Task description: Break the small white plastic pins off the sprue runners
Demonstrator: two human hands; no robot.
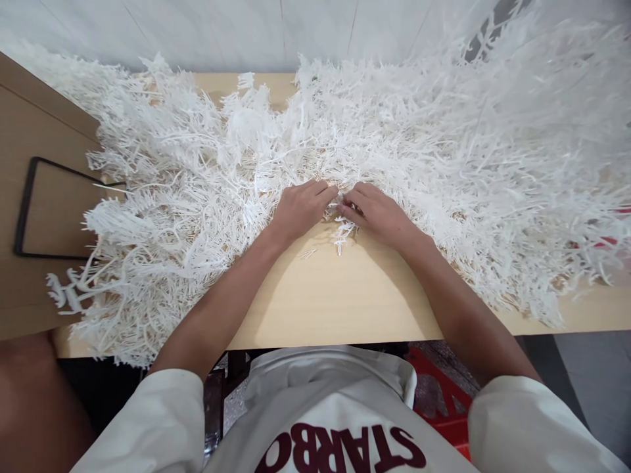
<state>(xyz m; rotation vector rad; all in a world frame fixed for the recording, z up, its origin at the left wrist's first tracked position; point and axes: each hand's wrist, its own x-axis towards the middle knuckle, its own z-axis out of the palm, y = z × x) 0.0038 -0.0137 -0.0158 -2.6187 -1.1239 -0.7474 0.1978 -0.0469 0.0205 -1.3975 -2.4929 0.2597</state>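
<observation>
A pale wooden table [325,309] spans the frame, mostly buried under a heap of white plastic pieces [419,144] that curves around both forearms, probably so everything lies within short reach. A brown board [59,135] stands at the left edge, perhaps holding the heap in. At centre, the left hand [305,207] and right hand [372,210] nearly meet, fingers curled; whether either pinches a piece is hidden. A small white sprig [340,246] lies just below them.

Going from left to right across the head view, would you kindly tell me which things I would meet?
Brown panel → left hand → right hand → red plastic frame.
</observation>
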